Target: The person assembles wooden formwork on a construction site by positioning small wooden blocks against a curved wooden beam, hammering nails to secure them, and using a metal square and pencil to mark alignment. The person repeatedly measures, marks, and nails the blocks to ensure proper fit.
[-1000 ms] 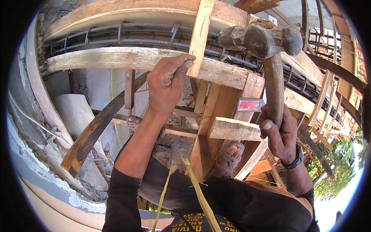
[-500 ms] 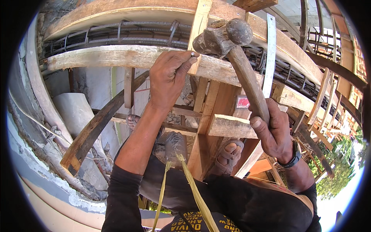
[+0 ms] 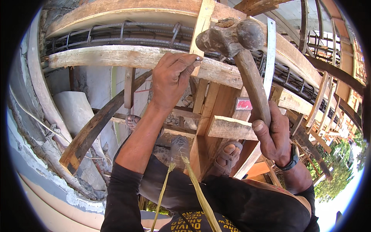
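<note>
My left hand [image 3: 170, 83] pinches a nail [image 3: 198, 59] between thumb and fingertips, its head showing. The nail is held where a narrow upright wooden slat [image 3: 201, 27] crosses a rough pale plank [image 3: 104, 56]; its point is hidden. In my right hand [image 3: 276, 133] is a ball-peen hammer [image 3: 250, 77], gripped near the end of its worn wooden handle. The hammer's dusty metal head is raised just to the right of the nail, apart from it.
Steel reinforcing bars [image 3: 150, 34] run between the plank and a far board [image 3: 116, 9]. A metal strip [image 3: 270, 58] crosses on the right. Below, my sandalled foot [image 3: 228, 154] rests among timbers near a short wood block [image 3: 232, 128]. A dark curved beam [image 3: 92, 127] slants at left.
The hammer head has shifted slightly right, away from the nail. My left hand has moved a little to the right in the picture, still pinching the nail.
</note>
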### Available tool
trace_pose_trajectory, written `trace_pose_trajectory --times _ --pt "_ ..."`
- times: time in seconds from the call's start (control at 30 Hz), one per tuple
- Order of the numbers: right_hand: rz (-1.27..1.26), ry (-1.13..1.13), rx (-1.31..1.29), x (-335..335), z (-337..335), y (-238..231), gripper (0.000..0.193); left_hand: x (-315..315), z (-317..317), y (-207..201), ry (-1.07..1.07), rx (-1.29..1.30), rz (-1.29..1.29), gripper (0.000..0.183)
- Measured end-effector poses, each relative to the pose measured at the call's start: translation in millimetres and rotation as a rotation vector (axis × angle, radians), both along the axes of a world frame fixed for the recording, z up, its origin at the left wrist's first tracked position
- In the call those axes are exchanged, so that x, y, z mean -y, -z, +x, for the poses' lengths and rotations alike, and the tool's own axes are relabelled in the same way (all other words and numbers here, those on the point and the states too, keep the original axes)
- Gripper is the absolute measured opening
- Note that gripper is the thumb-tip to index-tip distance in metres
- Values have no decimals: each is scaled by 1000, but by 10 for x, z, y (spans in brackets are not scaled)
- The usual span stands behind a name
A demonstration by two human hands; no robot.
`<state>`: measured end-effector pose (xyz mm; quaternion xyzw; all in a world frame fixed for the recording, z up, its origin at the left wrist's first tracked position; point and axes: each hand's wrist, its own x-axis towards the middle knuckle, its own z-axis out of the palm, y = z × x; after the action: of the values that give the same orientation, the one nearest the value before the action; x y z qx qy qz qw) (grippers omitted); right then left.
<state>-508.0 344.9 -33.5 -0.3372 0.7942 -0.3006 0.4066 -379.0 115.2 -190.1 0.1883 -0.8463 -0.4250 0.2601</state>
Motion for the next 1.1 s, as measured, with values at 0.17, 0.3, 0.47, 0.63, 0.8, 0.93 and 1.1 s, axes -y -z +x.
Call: trace_pose_trajectory --times 0.17,0.3,0.47,0.63,0.8,0.93,1.1 --pt "-56 10 -41 -15 44 86 44 -6 -12 2 -18 -13 -14 21" --pt "35 9 5 -34 77 176 44 -6 30 67 -34 -14 -29 22" --pt "3 -2 -47 -18 56 125 44 -3 13 38 -38 -14 -16 22" --pt "-4 15 -35 9 62 108 44 -3 9 6 -21 -11 -12 21" --pt "15 -21 -12 -3 70 90 43 7 44 52 -27 -8 -79 26" --pt "-114 11 -28 -87 128 55 41 20 33 14 7 -24 -99 26" --pt "80 -9 -36 -27 164 115 35 6 58 53 -4 -22 -107 27"
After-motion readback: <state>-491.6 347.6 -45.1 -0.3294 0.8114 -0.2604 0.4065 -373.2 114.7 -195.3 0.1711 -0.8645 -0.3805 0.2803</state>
